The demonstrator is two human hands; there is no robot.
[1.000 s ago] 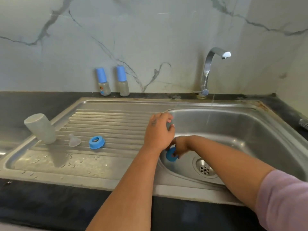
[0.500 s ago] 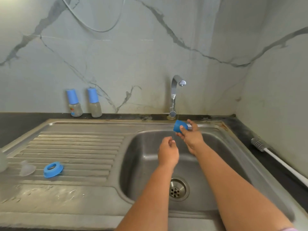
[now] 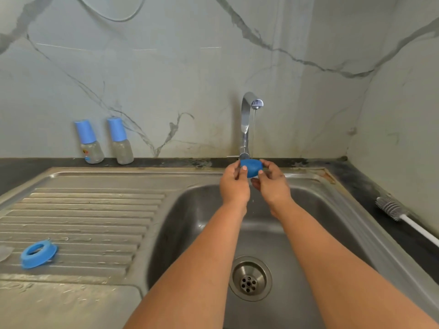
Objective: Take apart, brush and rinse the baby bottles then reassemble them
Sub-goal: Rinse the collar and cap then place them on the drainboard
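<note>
**Guide:** Both of your hands hold one thing. Your left hand point(image 3: 234, 184) and right hand point(image 3: 270, 184) pinch a blue bottle cap point(image 3: 251, 167) between them, fingers curled at either end, over the back edge of the sink basin point(image 3: 190, 222).

**Listener:** What is around me?

**Guide:** From the head view, a chrome tap point(image 3: 247, 124) rises just behind your hands, and a thin stream of water point(image 3: 253, 131) falls from its spout onto the cap. Below your forearms is the round drain point(image 3: 250, 278). A ribbed draining board point(image 3: 78, 222) lies to your left. Your arms cover the middle of the basin, and your fingers hide both ends of the cap.

**Listener:** How does the cap look?

**Guide:** Solid blue, rounded, lying sideways between your fingertips. I cannot tell which way its opening faces.

**Listener:** And the count?

**Guide:** Two small baby bottles stand upright against the marble wall, well to your left: a left bottle point(image 3: 88, 142) with a printed label and a right bottle point(image 3: 120, 141), each wearing a blue cap. One blue screw ring point(image 3: 38, 253) lies on the draining board, with one clear piece point(image 3: 4, 251) just beside it at the picture's edge, cut off. One bottle brush point(image 3: 392, 211) lies on the dark counter to your right.
</note>
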